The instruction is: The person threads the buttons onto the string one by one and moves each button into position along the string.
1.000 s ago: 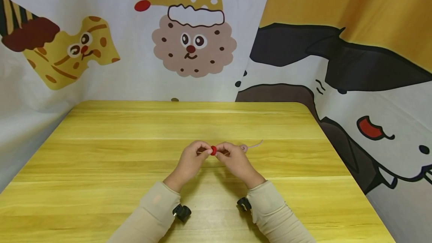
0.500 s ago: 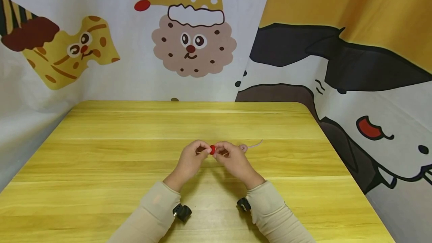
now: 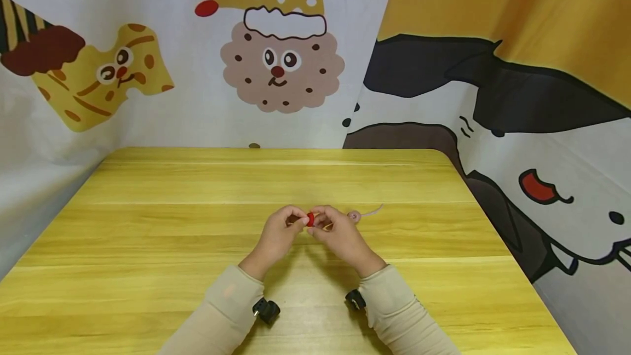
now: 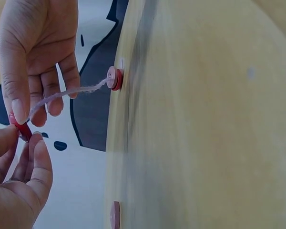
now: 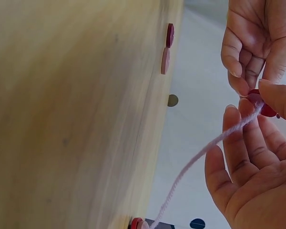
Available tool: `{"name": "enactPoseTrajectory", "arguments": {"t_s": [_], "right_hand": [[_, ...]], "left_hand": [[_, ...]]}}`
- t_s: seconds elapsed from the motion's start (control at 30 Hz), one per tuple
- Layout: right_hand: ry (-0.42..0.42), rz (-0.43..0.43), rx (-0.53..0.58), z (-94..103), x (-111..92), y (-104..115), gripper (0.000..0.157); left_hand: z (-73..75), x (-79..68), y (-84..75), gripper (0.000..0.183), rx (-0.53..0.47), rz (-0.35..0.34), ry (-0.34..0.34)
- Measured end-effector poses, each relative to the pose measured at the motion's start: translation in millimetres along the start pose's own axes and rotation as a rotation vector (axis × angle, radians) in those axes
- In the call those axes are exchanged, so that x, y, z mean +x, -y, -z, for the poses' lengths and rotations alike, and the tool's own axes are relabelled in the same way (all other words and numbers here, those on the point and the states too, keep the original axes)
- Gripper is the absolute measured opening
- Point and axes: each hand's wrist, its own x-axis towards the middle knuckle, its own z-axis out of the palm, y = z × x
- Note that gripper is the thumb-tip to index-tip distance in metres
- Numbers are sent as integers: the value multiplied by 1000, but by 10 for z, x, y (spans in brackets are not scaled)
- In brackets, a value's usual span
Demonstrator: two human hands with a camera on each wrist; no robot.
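Observation:
In the head view, my left hand and right hand meet above the table around a small red button. Thumb and finger of the left hand pinch the button from one side. The right hand has its thumb on the button, with fingers at the other side. Pale pink yarn runs from that button past the right fingers to a pink button with a red one against it. Beyond the right hand, a yarn tail trails from the pink button.
A dark red button and another pink button lie on the wooden table, hidden behind the hands in the head view. A printed cartoon curtain hangs at the table's far edge. Each sleeve carries a black wrist camera.
The red button shifts very slightly left. My right thumb and index finger spread a little apart at the button, and the left hand stays nearly still.

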Motion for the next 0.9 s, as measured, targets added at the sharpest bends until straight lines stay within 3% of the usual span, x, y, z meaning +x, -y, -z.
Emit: {"name": "enactPoseTrajectory", "arguments": {"t_s": [0.37, 0.67, 0.9], "right_hand": [[14, 26, -42, -2, 2, -9, 40], [26, 86, -85, 1, 4, 11, 29], [36, 83, -104, 23, 4, 3, 27]], "left_hand": [[-12, -10, 15, 8, 13, -7, 3], [-17, -14, 29, 7, 7, -7, 10], [11, -39, 6, 6, 6, -19, 1]]}}
